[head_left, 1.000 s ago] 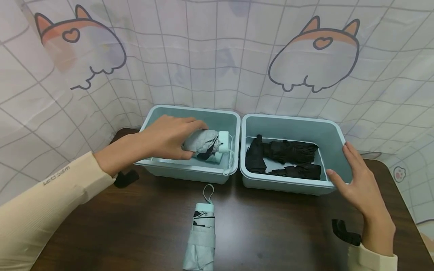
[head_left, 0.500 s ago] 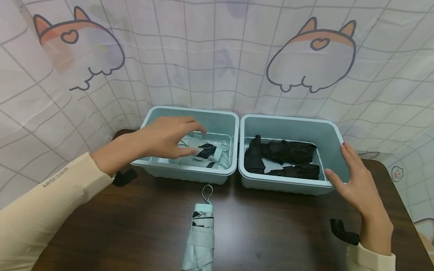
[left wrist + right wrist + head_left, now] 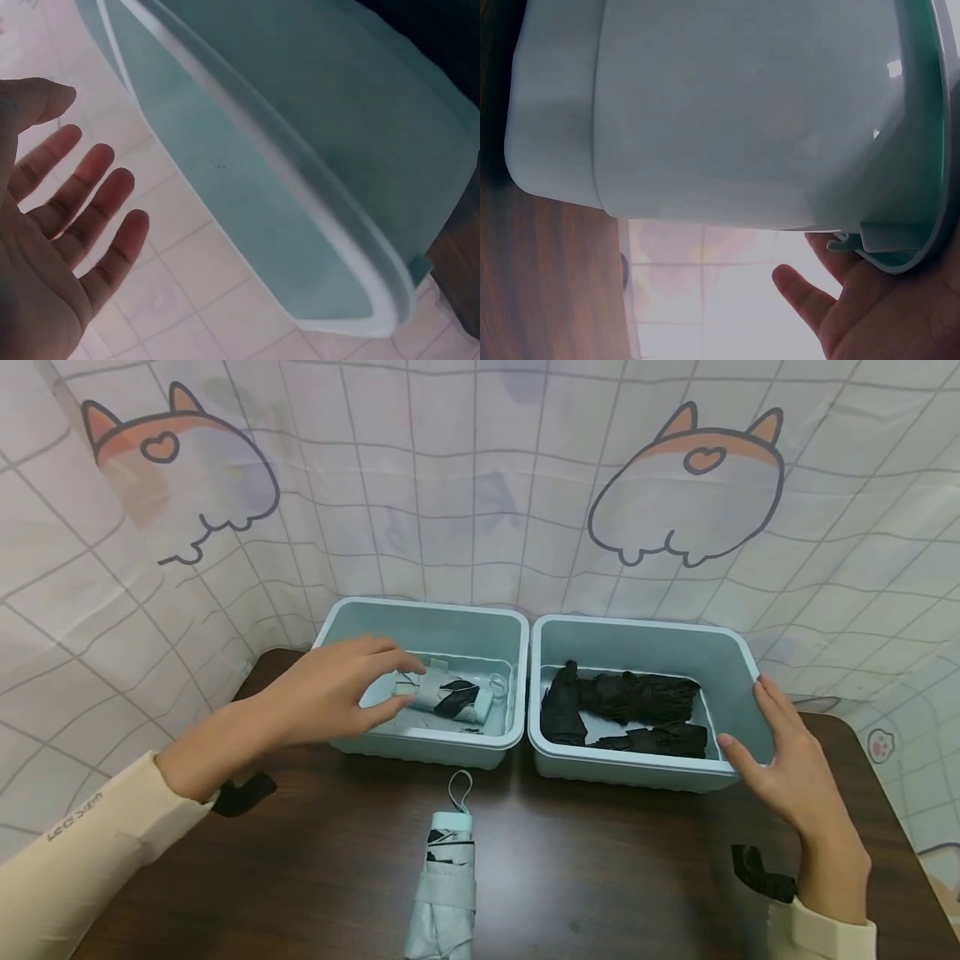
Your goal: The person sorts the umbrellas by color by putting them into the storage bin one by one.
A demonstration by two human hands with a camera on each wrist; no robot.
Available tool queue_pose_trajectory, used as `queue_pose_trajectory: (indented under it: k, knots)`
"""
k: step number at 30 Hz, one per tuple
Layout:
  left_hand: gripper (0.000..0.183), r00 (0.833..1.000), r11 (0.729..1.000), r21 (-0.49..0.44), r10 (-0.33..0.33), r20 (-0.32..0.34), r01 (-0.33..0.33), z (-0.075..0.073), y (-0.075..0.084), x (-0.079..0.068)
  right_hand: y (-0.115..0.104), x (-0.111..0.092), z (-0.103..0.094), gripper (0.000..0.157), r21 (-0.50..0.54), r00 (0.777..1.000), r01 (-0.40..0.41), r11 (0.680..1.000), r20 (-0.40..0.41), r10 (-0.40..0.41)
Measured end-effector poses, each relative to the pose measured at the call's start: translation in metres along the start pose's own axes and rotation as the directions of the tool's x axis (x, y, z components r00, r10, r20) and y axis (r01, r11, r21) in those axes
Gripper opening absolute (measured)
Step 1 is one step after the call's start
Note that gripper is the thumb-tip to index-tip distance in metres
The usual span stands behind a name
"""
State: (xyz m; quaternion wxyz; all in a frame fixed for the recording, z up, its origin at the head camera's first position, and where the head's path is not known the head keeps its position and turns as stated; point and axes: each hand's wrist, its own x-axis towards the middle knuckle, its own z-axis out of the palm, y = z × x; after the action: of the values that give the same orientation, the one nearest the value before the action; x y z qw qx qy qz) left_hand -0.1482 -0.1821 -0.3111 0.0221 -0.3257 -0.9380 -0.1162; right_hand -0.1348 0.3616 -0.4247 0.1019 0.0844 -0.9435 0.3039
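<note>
My left hand [image 3: 337, 689] hovers over the left end of the left light-green bin [image 3: 420, 742], thumb and fingers spread with nothing between them. Below it in the bin lies a folded pale-green umbrella [image 3: 433, 693] with a black patch, its far end partly behind my fingers. At the right bin's [image 3: 637, 768] right end, my right hand [image 3: 795, 760] rests against the rim, its fingers loosely extended. The right wrist view shows this hand's fingers [image 3: 802, 296] outside the bin wall. Inside lie black folded umbrellas [image 3: 637, 693].
Another folded pale-green umbrella [image 3: 444, 885] with a wrist loop lies on the dark wooden table [image 3: 577, 868] in front of the bins. A gridded curtain [image 3: 480, 485] with cartoon animals hangs directly behind. Both bins stand side by side at the table's back.
My left hand has let go of a pale-green umbrella, leaving it in the left bin, and drawn back toward the left and downward. My right hand has stayed at the right bin.
</note>
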Motion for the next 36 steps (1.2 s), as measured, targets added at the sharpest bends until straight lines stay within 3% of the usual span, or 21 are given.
queue_pose_trajectory:
  k: [7,12,16,24,31,36]
  knots:
    - [0.030,0.989,0.994,-0.036,-0.106,-0.100,0.103,0.012,0.017,-0.030,-0.001,0.001,0.000,0.083,-0.002,1.000,0.005,1.000,-0.004,-0.005]
    - [0.028,0.951,0.974,-0.037,-0.228,-0.208,0.225,0.021,0.030,-0.047,0.000,0.002,0.000,0.083,0.003,1.000,0.012,1.000,-0.007,-0.012]
    - [0.030,0.926,0.957,-0.059,-0.291,-0.239,0.285,0.025,0.035,-0.054,0.001,0.001,0.000,0.083,0.012,1.000,0.017,1.000,-0.007,-0.017]
    - [0.041,0.911,0.963,-0.011,-0.260,-0.320,0.271,0.038,0.039,-0.065,0.001,0.000,0.001,0.084,0.018,1.000,0.009,1.000,0.008,-0.009]
    - [0.040,0.902,0.960,-0.040,-0.273,-0.336,0.276,0.061,0.040,-0.072,0.001,-0.001,-0.001,0.084,-0.010,1.000,-0.015,1.000,0.015,0.016]
    - [0.042,0.882,0.952,-0.073,-0.303,-0.361,0.297,0.075,0.040,-0.079,0.001,-0.001,-0.002,0.084,-0.014,0.999,-0.022,1.000,0.025,0.022]
